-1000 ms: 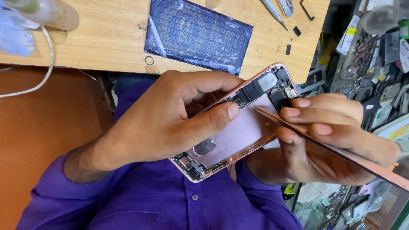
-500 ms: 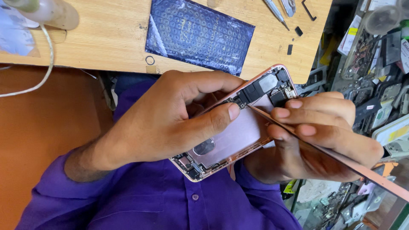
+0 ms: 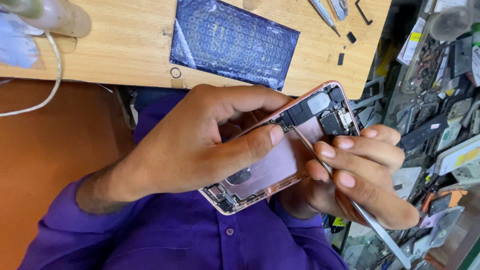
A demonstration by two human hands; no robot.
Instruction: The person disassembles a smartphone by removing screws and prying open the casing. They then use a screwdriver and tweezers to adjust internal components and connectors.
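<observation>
Nearby, a blue mat (image 3: 235, 42) and screwdriver (image 3: 324, 14) lie on the wooden table (image 3: 125, 45).

A pale wooden surface (image 3: 120, 55) runs across the top of the view under even light, carrying a dark blue patterned mat (image 3: 232, 42), a white cable (image 3: 50, 75) and small metal tools (image 3: 330, 10). Orange-brown floor (image 3: 55, 150) spreads on one side; cluttered shelves of parts (image 3: 440, 115) fill the other.

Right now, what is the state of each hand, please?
Left hand: closed around the opened pink phone body, thumb pressing inside it.
Right hand: closed, pinching thin metal tweezers, tip inside the phone.
</observation>
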